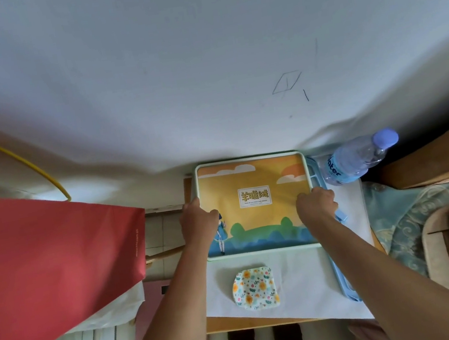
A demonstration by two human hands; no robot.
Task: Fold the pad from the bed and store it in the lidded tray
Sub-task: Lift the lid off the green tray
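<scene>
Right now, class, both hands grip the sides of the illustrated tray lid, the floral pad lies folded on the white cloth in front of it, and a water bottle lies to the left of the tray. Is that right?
One detail is wrong. The head view shows the water bottle lying to the right of the tray lid, not the left. The left hand and right hand do grip its sides, and the floral pad lies folded on the white cloth.

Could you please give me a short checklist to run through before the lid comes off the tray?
1. Left hand on the lid's left edge: ok.
2. Right hand on its right edge: ok.
3. Floral pad folded on the white cloth, apart from the tray: ok.
4. Nothing lying on the lid besides the hands: ok.
5. Water bottle leaning close to the tray's right corner: not ok.
6. Tray empty inside: cannot tell.
</scene>
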